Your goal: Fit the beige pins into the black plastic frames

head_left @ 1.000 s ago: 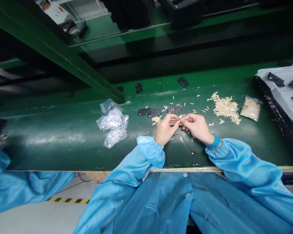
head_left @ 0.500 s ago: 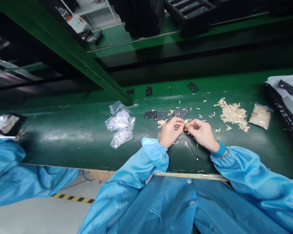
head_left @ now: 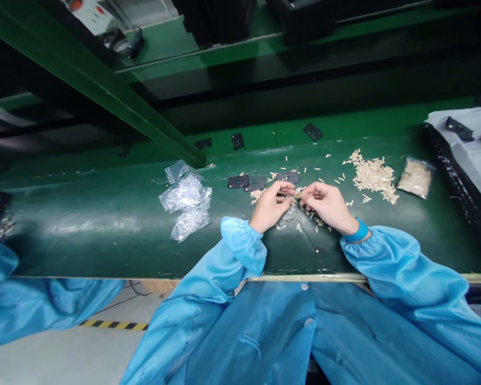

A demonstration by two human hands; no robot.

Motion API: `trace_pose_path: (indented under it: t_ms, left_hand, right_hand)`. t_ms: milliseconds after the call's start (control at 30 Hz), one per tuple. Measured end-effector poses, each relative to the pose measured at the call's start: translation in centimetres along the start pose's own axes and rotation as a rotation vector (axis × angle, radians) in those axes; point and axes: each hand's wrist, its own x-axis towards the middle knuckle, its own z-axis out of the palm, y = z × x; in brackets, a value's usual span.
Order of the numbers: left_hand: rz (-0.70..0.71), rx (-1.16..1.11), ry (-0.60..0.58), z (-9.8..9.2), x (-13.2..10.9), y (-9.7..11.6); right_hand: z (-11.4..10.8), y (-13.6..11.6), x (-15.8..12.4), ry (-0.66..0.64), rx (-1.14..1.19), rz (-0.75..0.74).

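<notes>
Green tabletop [head_left: 84, 243] on a factory line: left hand [head_left: 269, 206] and right hand [head_left: 328, 207] pinching one tiny cream part [head_left: 297, 195] between them, close together for fine work, with a loose heap of cream pieces [head_left: 372, 176] and black plates [head_left: 238, 182] within easy reach.

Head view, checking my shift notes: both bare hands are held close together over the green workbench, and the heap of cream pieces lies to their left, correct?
Not quite: the head view shows the heap of cream pieces to the right of the hands, not the left. The left hand and right hand are held close together over the green workbench.
</notes>
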Motion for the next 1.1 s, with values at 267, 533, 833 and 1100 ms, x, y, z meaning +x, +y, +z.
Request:
trace_pose_path:
  t_ms: [267, 533, 833, 1100]
  left_hand:
    - [-0.143, -0.161, 0.004, 0.1, 0.2, 0.4]
    - [-0.213, -0.233, 0.036, 0.1, 0.3, 0.4]
    - [-0.2, -0.24, 0.033, 0.3, -0.1, 0.6]
    - [0.245, 0.314, 0.08, -1.3, 0.0, 0.3]
  right_hand:
    - [0.3, 0.6, -0.5, -0.009, -0.315, -0.193]
    - [0.1, 1.2, -0.9, 0.102, -0.649, -0.626]
    - [0.6, 1.4, -1.1, 0.089, -0.723, -0.7]
    - [-0.9, 0.5, 0.0, 0.262, -0.647, -0.494]
